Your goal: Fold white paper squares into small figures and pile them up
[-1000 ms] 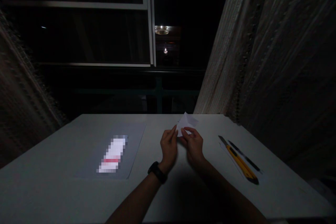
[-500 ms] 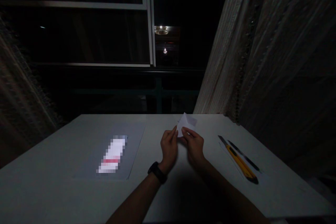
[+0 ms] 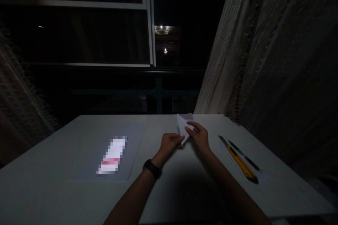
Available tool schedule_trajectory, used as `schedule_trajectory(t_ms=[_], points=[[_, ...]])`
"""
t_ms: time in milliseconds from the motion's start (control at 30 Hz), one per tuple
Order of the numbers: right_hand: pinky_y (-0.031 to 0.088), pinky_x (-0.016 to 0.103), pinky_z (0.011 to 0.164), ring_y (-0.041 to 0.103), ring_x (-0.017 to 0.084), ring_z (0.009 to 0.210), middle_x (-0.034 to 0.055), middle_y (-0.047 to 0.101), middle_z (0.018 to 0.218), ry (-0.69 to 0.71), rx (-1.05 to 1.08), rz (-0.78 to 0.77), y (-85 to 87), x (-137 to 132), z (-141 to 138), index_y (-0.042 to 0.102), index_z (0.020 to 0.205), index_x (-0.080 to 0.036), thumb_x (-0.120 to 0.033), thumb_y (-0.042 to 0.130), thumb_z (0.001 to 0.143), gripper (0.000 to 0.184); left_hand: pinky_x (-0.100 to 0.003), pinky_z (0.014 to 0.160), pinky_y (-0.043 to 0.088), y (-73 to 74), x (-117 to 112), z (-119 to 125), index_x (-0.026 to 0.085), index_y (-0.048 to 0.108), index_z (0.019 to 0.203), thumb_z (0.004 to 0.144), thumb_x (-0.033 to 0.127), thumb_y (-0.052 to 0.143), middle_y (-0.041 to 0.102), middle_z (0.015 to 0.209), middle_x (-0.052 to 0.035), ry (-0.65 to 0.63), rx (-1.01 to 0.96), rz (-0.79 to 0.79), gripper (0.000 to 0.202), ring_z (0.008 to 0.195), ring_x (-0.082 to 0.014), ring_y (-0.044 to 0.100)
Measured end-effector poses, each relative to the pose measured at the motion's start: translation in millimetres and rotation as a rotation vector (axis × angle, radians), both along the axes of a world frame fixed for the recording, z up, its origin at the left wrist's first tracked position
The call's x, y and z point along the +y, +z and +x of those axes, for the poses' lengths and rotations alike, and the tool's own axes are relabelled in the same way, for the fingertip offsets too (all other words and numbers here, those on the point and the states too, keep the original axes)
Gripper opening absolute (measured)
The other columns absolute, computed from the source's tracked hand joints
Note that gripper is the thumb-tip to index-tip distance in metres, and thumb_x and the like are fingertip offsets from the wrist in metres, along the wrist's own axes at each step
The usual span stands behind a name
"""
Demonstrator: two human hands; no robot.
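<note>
A small folded piece of white paper [image 3: 183, 123] is held up over the far middle of the white table. My left hand [image 3: 171, 142] pinches its lower corner between thumb and fingers; a dark watch is on that wrist. My right hand [image 3: 200, 136] grips the paper's right side, with the thumb and a finger lying on its near face. The paper has a pointed lower end and a wider top with a fold running across it. The fingers behind the paper are hidden.
On the table [image 3: 163, 190], a bright blurred-out rectangle [image 3: 113, 156] lies on white sheets [image 3: 136, 147] to the left. A yellow box cutter [image 3: 241, 163] and a dark pen [image 3: 244, 155] lie on the right, over paper. Curtains [image 3: 221, 42] hang on both sides of a dark window.
The folded paper has turned, its point now downward. My left hand has shifted to its lower corner, slightly lower and left, and my right hand has moved up along its right side.
</note>
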State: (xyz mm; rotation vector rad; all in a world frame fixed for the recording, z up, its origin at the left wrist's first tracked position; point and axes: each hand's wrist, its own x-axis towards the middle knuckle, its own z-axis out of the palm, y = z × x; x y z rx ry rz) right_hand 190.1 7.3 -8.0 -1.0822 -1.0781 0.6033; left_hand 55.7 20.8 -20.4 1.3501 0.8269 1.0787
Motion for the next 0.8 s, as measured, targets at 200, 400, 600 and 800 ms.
schedule_trajectory(t_ms=[200, 400, 600, 800], points=[[0.047, 0.027, 0.056, 0.06, 0.017, 0.062, -0.0003, 0.063, 0.067, 0.244, 0.111, -0.033, 3.6, -1.9, -0.8, 0.055, 0.097, -0.018, -0.032, 0.071, 0.056, 0.046, -0.023, 0.051, 0.041, -5.1, 4.1, -5.0, 0.01, 0.063, 0.052, 0.063, 0.045, 0.064, 0.058, 0.048, -0.0049, -0.157, 0.072, 0.07, 0.037, 0.046, -0.0113, 0.052], [0.048, 0.024, 0.043, 0.059, 0.015, 0.053, -0.0024, 0.061, 0.066, 0.116, 0.227, -0.16, -3.5, 2.0, -3.5, 0.048, 0.104, -0.02, -0.041, 0.071, 0.055, 0.058, -0.022, 0.046, 0.035, -8.4, 10.7, -4.4, 0.011, 0.062, 0.049, 0.064, 0.047, 0.062, 0.056, 0.045, -0.0036, 0.035, 0.084, 0.092, 0.039, 0.043, -0.0105, 0.048], [0.041, 0.017, 0.036, 0.054, 0.01, 0.043, 0.0042, 0.062, 0.055, 0.412, 0.064, -0.45, -13.0, 0.7, -10.2, 0.061, 0.058, -0.012, -0.048, 0.067, 0.06, 0.036, -0.021, 0.047, 0.033, -13.3, 17.0, -7.3, 0.011, 0.063, 0.053, 0.065, 0.047, 0.06, 0.055, 0.048, -0.0012, 0.2, 0.011, 0.121, 0.037, 0.046, -0.0093, 0.045], [0.042, 0.019, 0.039, 0.054, 0.01, 0.043, 0.0055, 0.063, 0.055, 0.403, 0.141, -0.438, -20.0, 2.5, -14.0, 0.062, 0.061, -0.011, -0.045, 0.069, 0.059, 0.035, -0.022, 0.05, 0.035, -12.6, 18.7, -7.4, 0.012, 0.065, 0.055, 0.064, 0.043, 0.061, 0.058, 0.05, -0.0018, 0.267, 0.066, 0.142, 0.033, 0.049, -0.0109, 0.048]])
